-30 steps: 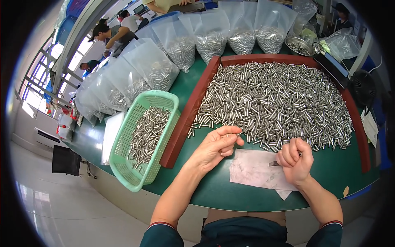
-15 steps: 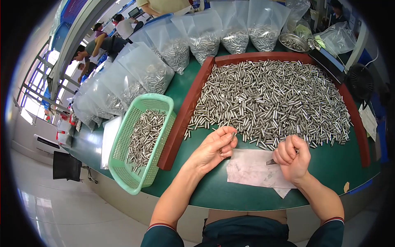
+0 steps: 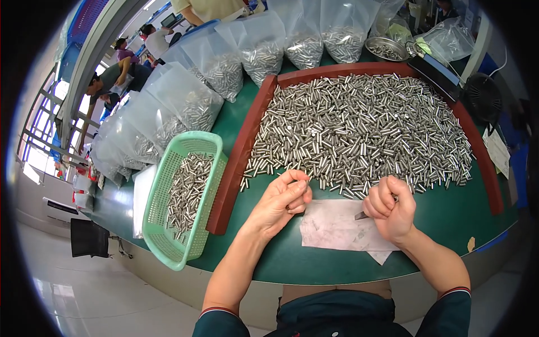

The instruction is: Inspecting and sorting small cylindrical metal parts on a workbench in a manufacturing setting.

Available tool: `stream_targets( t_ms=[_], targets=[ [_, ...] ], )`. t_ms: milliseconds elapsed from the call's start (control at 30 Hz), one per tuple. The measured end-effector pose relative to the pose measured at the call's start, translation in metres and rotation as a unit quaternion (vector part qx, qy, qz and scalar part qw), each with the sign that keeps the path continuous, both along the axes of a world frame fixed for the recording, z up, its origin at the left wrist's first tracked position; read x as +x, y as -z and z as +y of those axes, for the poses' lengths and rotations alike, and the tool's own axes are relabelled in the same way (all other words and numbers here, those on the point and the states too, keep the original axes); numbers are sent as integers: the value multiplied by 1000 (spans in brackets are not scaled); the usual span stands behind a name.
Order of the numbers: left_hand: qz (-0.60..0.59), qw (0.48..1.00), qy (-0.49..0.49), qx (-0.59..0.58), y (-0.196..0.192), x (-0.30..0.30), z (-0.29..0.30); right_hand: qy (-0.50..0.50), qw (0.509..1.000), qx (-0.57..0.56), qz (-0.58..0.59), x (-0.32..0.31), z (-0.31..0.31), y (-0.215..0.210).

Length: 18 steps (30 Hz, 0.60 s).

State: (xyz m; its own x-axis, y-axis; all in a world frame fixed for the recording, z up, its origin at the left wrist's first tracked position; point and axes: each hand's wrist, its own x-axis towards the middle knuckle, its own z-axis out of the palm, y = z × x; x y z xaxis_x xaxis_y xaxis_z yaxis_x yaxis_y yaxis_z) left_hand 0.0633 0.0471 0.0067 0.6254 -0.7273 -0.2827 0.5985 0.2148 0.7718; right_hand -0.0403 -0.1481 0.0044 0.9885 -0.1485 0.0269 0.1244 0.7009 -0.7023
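Observation:
My left hand [image 3: 281,201] is closed, thumb against fingers, just in front of a broad heap of small metal pins [image 3: 359,132]. A sliver of one pin [image 3: 308,181] shows at its fingertips; the rest is hidden. My right hand [image 3: 391,208] makes a fist around a tool whose flat, dark metal tip [image 3: 361,215] sticks out toward the left. The handle is covered by the fingers, so its kind cannot be made out. Beneath and between the hands lies a stained, pale pink cloth [image 3: 337,227] on the green table [image 3: 314,269].
A dark red wooden frame [image 3: 241,157] borders the heap. To the left stands a green plastic basket [image 3: 150,219] of pins. Several clear bags [image 3: 193,104] of pins line the back and left. A metal bowl [image 3: 387,49] and black fan [image 3: 484,98] sit at the right rear. Other people work beyond.
The whole view has shifted slightly, so the table and basket appear farther left. Both hands keep nearly the same pose and grip; less of the pin shows at my left fingertips.

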Motion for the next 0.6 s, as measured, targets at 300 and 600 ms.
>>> stream_targets(
  t_ms=[300, 600],
  targets=[
    [-29, 999, 18, 0, 0, -1, -2, -19, 999, -31, 2, 0, -4, 1],
    [-74, 995, -11, 65, -2, -5, -5, -21, 999, -35, -6, -1, -3, 0]
  ],
)
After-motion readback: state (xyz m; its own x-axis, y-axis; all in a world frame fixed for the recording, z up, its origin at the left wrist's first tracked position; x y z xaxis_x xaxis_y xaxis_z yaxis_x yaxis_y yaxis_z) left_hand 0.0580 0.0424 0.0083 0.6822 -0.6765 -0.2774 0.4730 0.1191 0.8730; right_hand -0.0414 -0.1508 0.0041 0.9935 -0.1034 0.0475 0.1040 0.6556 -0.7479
